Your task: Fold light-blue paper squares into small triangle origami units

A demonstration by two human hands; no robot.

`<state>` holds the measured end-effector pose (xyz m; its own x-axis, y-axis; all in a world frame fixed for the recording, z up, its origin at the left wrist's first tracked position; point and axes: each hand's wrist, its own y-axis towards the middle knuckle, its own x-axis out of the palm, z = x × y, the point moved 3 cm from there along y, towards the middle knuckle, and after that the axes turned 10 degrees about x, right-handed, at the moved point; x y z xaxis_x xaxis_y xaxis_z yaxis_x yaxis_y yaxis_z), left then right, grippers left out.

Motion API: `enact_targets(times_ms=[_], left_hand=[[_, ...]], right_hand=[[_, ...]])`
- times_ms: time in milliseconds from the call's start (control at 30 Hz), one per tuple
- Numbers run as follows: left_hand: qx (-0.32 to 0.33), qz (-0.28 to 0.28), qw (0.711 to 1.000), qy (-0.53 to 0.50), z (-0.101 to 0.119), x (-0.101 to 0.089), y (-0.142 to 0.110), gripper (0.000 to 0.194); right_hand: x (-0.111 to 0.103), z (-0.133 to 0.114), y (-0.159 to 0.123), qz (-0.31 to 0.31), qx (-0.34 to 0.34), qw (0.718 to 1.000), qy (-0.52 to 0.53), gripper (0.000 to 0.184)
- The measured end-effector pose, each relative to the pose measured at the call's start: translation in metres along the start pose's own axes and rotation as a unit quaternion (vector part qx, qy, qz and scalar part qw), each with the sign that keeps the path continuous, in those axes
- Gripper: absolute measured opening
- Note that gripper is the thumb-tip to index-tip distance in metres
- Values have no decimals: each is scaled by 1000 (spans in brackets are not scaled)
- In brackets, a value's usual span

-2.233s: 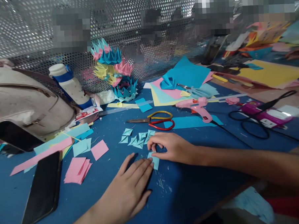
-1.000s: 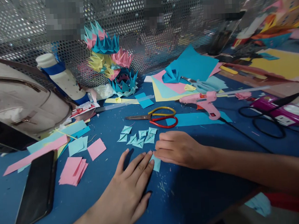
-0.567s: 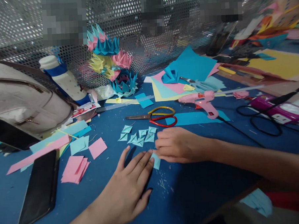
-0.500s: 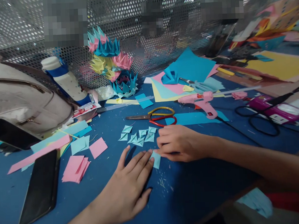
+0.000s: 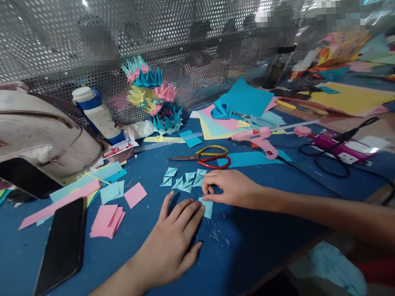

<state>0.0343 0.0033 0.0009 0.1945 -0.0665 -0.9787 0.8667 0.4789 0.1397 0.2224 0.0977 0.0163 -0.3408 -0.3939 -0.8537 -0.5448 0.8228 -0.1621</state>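
Note:
A small light blue paper square (image 5: 208,208) lies on the blue tabletop between my hands. My left hand (image 5: 175,236) rests flat with its fingers spread, fingertips touching the square's left side. Curled over the upper edge, my right hand (image 5: 232,188) has its thumb and fingers closed together at the paper; the exact grip is partly hidden. Just beyond them sit several folded light blue paper pieces (image 5: 186,180). Scissors (image 5: 201,157) with one yellow and one red handle lie behind these pieces.
Pink squares (image 5: 105,222) and a black phone (image 5: 59,245) lie on the left. A pink glue gun (image 5: 257,139) with a cord lies at right, near a purple power strip (image 5: 338,146). A folded-paper flower stack (image 5: 152,97), a bottle (image 5: 98,115) and a bag (image 5: 36,124) stand behind.
The view has shifted slightly, so the table items sit a little differently. My right hand's fingers have opened into a looser curl at the paper's edge; my left hand stays on it.

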Motion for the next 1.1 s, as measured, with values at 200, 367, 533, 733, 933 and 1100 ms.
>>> enact_targets(times_ms=[200,367,533,733,933,1100], left_hand=[[0,16,1000,-6,0,1,-1,61],[-1,36,999,-18,0,2,-3,56],[-5,25,1000,-4,-3,2,-3,51],[-10,4,1000,-25,-5,4,-2,46],[-8,5,999,-46,-6,1,0,47],[-41,71,988,-133,-12,-4,5,40]], right_hand=[[8,-2,-7,48,-3,999,-25,6],[16,-4,-16,132,-58,987,-66,4],[23,-10,-23,188,-141,955,-183,17],[14,-13,-26,126,-239,932,-243,24],[-7,-7,-31,26,-280,936,-211,22],[-9,2,-22,10,-281,948,-152,28]])
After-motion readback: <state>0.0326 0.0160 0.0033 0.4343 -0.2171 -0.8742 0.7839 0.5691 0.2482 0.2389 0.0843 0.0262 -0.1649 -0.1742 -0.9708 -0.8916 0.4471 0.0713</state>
